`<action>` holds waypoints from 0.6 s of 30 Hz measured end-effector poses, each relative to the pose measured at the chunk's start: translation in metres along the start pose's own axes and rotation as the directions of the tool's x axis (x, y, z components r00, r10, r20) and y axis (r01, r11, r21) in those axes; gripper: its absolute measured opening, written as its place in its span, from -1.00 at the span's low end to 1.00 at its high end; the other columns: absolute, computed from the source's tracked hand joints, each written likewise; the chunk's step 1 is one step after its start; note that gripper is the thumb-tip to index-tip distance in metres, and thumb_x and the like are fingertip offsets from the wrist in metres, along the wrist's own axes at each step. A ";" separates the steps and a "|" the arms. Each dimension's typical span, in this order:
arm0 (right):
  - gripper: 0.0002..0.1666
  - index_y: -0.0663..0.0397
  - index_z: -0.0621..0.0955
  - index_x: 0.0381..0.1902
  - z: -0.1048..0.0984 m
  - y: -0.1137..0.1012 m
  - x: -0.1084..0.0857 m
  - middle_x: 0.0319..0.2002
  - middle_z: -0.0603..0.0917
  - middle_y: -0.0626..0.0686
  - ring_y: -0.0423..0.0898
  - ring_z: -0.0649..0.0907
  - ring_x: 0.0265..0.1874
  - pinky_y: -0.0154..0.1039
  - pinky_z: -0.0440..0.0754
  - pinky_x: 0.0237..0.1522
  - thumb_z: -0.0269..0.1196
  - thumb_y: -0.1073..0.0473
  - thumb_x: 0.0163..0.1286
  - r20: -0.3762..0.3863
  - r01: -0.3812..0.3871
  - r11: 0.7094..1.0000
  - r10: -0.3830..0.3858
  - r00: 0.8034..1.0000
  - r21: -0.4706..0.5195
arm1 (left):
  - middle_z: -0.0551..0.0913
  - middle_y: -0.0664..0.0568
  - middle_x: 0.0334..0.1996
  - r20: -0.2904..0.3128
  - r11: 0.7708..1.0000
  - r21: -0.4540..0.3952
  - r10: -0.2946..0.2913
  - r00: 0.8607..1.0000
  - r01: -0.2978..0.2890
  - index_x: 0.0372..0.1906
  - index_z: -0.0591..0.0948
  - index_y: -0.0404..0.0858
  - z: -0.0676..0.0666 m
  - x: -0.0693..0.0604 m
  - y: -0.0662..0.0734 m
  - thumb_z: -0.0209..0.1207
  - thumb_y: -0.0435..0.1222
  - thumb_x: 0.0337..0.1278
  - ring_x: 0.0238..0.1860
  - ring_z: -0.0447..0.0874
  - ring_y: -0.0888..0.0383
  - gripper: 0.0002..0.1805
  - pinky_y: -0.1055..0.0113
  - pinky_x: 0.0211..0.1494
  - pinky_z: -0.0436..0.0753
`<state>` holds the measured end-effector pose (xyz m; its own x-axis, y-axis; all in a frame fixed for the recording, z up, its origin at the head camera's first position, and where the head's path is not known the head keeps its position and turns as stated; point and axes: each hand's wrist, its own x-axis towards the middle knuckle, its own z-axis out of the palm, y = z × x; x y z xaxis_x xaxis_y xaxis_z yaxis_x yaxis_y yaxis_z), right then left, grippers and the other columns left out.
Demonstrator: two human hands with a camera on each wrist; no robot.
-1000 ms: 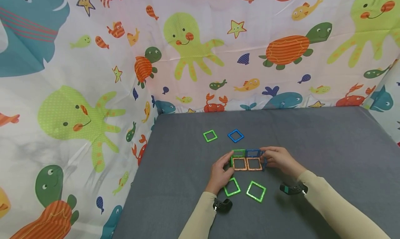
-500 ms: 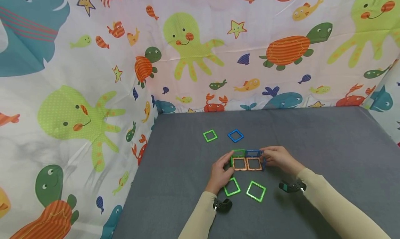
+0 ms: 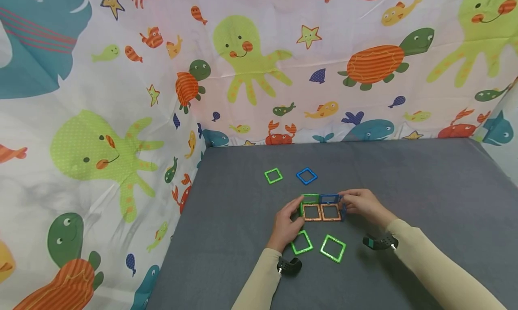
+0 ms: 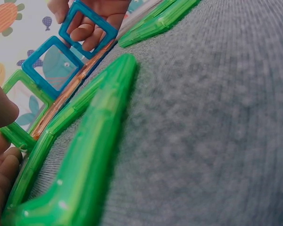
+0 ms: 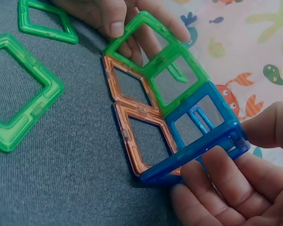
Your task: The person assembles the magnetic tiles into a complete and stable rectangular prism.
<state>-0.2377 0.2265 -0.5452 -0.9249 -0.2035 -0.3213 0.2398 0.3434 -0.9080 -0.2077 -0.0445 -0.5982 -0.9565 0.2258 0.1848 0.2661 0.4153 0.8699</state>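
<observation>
Two orange square magnetic tiles (image 5: pixel 141 110) lie flat side by side on the grey cloth. Along their far edge stand a green tile (image 5: pixel 196 63) and a blue tile (image 5: pixel 222 101). Another green tile (image 5: pixel 161 27) rises at the left end, and another blue tile (image 5: pixel 193 153) at the right end. My left hand (image 3: pixel 284 229) pinches the left-end green tile, thumb on one face and fingers on the other. At the opposite end my right hand (image 3: pixel 366 206) has its thumb and fingers around the right-end blue tile.
Two loose green tiles, one (image 3: pixel 308 239) by my left wrist and one (image 3: pixel 341 253) to its right, lie in front. Farther back lie a green tile (image 3: pixel 277 181) and a blue tile (image 3: pixel 312 180). A sea-animal curtain (image 3: pixel 259 116) borders the table behind and left.
Both hands stay on the end tiles and the built tiles look the same. Only the head view has shifted slightly.
</observation>
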 end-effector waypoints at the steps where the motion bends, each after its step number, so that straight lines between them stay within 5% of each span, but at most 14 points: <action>1: -0.42 0.51 0.49 0.31 0.000 0.001 0.000 0.06 0.73 0.31 -0.05 0.76 -0.06 -0.15 0.76 -0.01 0.08 0.23 0.44 0.000 0.006 1.000 -0.006 1.000 -0.003 | 0.53 0.05 0.42 -0.001 1.000 0.000 0.000 1.000 0.000 0.47 0.47 0.06 0.000 0.000 0.000 0.15 -0.42 0.18 0.34 0.60 0.02 -0.29 0.04 0.34 0.60; 18: -0.44 0.51 0.53 0.26 0.000 0.011 0.001 0.01 0.76 0.27 -0.25 0.76 -0.18 -0.23 0.77 -0.08 0.15 0.24 0.40 -0.020 0.059 0.998 -0.058 0.998 0.010 | 0.53 0.08 0.41 -0.003 1.000 0.005 -0.007 1.000 0.007 0.47 0.46 0.09 0.000 0.000 -0.002 0.16 -0.41 0.16 0.34 0.60 0.07 -0.27 0.10 0.37 0.58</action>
<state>-0.2365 0.2298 -0.5556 -0.9430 -0.2050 -0.2622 0.1880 0.3221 -0.9278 -0.2079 -0.0451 -0.6004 -0.9588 0.2198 0.1799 0.2596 0.4216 0.8688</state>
